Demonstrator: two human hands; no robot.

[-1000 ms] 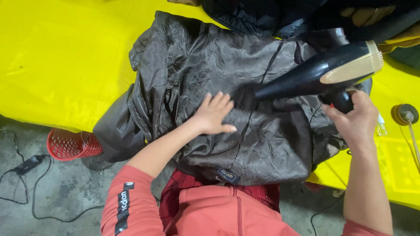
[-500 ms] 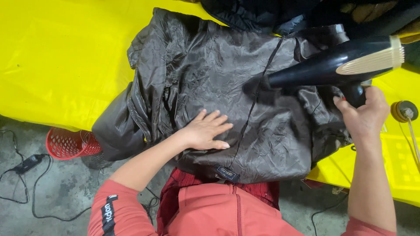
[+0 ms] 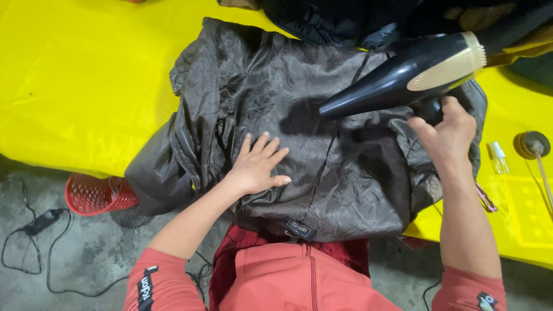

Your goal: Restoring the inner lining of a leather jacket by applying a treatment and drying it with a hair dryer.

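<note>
Looks like a garment workshop or laundry finishing station. Work table [image 3: 86, 86] covered in yellow sheeting, bare concrete floor [image 3: 69, 259] with loose cables [image 3: 34, 230], red plastic basket [image 3: 95, 194] under the near-left edge, more dark clothes [image 3: 345, 20] piled at the far side.

Single head-worn camera, looking steeply down from close above; wrinkled dark-brown shiny jacket [image 3: 299, 132] on yellow plastic-covered table [image 3: 86, 75] fills centre, grey concrete floor [image 3: 69, 259] along bottom edge.
</note>
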